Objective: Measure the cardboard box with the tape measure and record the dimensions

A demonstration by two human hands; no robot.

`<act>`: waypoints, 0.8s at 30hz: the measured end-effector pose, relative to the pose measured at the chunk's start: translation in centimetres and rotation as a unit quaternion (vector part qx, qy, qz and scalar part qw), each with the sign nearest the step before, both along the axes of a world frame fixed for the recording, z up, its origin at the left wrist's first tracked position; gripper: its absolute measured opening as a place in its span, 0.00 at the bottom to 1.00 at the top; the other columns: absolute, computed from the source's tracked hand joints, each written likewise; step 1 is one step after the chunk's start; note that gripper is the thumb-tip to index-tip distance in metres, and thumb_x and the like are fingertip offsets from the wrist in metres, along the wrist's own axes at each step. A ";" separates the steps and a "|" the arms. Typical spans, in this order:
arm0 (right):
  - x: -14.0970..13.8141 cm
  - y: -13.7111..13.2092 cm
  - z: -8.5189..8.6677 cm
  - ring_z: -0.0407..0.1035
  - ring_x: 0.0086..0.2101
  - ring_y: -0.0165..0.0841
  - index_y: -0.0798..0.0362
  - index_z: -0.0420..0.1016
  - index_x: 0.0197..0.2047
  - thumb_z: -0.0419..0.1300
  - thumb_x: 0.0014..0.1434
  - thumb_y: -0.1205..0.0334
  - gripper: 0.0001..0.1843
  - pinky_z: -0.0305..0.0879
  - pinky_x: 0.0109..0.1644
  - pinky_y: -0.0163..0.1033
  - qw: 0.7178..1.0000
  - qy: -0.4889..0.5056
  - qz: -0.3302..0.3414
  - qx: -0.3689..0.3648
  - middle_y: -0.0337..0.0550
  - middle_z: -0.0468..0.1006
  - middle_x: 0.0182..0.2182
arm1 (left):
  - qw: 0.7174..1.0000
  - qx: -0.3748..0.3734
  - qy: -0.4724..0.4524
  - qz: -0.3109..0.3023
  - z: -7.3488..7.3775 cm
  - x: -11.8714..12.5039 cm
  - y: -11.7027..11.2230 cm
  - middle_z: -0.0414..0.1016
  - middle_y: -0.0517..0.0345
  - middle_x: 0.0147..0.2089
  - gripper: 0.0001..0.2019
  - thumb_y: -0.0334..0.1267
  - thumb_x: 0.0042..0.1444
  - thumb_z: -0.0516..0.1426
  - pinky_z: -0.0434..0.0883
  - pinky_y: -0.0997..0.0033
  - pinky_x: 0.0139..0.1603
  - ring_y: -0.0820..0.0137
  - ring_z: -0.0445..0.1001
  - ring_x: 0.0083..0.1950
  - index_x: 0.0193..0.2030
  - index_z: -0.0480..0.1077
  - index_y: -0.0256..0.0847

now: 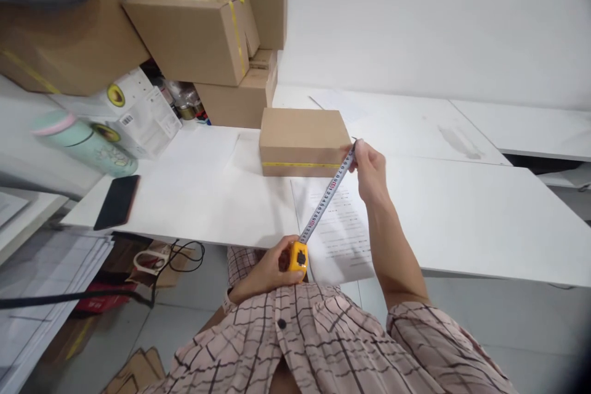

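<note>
A yellow tape measure is gripped in my left hand, low and close to my body at the table's front edge. Its blade runs up to the right, with printed numbers facing me. Pinched at the blade's hooked end are the fingers of my right hand, beside the right front corner of a closed cardboard box. Yellow strapping crosses the box's front side. Whether the blade touches the box, I cannot tell. Below the blade lies a printed sheet of paper.
Cardboard boxes are stacked at the back left of the white table. A mint bottle leans beside white avocado-print packaging, and a dark phone lies near the left edge. Black cable hangs below.
</note>
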State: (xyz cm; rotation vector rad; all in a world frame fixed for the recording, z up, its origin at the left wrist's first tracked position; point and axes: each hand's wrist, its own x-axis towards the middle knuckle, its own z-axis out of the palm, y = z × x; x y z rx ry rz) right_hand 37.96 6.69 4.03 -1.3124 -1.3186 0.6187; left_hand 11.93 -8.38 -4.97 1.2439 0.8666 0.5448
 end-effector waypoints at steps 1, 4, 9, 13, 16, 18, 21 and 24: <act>0.1 -0.9 -0.1 0.64 0.24 0.33 0.48 0.79 0.37 0.48 0.61 0.28 0.33 0.62 0.31 0.40 1.000 0.023 -0.001 -0.001 0.39 0.69 0.22 | 1.000 -0.004 0.000 -0.008 0.0 0.1 -0.2 0.72 0.54 0.50 0.33 0.42 0.52 0.66 0.72 0.65 0.45 0.66 0.73 0.45 0.64 0.62 0.47; -0.6 -3.9 -1.8 0.58 0.19 0.31 0.48 0.75 0.28 0.53 0.60 0.31 0.29 0.56 0.25 0.39 0.998 0.059 -0.013 -0.019 0.36 0.62 0.16 | 0.999 0.011 0.015 0.029 -0.2 0.3 -0.4 0.70 0.52 0.55 0.41 0.40 0.49 0.68 0.72 0.64 0.47 0.65 0.73 0.47 0.68 0.57 0.50; -5.3 -8.9 -7.3 0.62 0.21 0.33 0.47 0.68 0.19 0.56 0.60 0.36 0.28 0.58 0.27 0.39 0.991 0.032 0.075 -0.102 0.38 0.67 0.17 | 0.982 0.094 0.028 0.161 -0.5 1.0 0.4 0.65 0.49 0.61 0.51 0.40 0.47 0.70 0.70 0.61 0.54 0.63 0.71 0.52 0.73 0.46 0.54; -6.3 -9.0 -9.8 0.65 0.23 0.34 0.48 0.64 0.20 0.54 0.62 0.36 0.28 0.59 0.30 0.39 0.986 -0.065 0.035 -0.149 0.38 0.70 0.19 | 0.954 0.177 0.050 0.237 -0.3 1.0 2.4 0.69 0.50 0.56 0.48 0.40 0.46 0.69 0.69 0.61 0.55 0.64 0.72 0.52 0.71 0.49 0.50; -4.4 -6.4 -9.8 0.70 0.29 0.38 0.48 0.67 0.30 0.51 0.64 0.38 0.23 0.60 0.35 0.40 0.951 -0.228 -0.059 -0.202 0.40 0.75 0.25 | 0.916 0.246 0.156 0.276 -0.4 0.2 4.7 0.69 0.50 0.55 0.45 0.41 0.47 0.68 0.70 0.61 0.53 0.61 0.72 0.52 0.70 0.52 0.50; -3.0 -4.4 -9.6 0.74 0.36 0.43 0.49 0.69 0.42 0.53 0.65 0.40 0.20 0.62 0.39 0.43 0.912 -0.317 -0.084 -0.245 0.46 0.79 0.34 | 0.878 0.295 0.250 0.282 -0.5 -0.5 6.5 0.69 0.49 0.57 0.42 0.40 0.49 0.67 0.71 0.58 0.53 0.58 0.71 0.55 0.69 0.54 0.48; -2.2 -2.3 -9.6 0.74 0.44 0.49 0.52 0.65 0.54 0.54 0.65 0.47 0.21 0.64 0.43 0.46 0.867 -0.399 -0.061 -0.291 0.55 0.79 0.45 | 0.825 0.346 0.365 0.256 -0.9 -1.4 9.1 0.70 0.45 0.57 0.36 0.35 0.53 0.62 0.71 0.53 0.54 0.53 0.70 0.57 0.68 0.57 0.44; -2.2 -1.7 -10.0 0.75 0.44 0.49 0.54 0.65 0.59 0.50 0.66 0.61 0.19 0.65 0.45 0.48 0.850 -0.427 -0.018 -0.308 0.57 0.79 0.47 | 0.792 0.387 0.419 0.217 -1.4 -1.6 10.8 0.69 0.40 0.60 0.29 0.31 0.55 0.58 0.68 0.46 0.60 0.49 0.67 0.62 0.65 0.62 0.39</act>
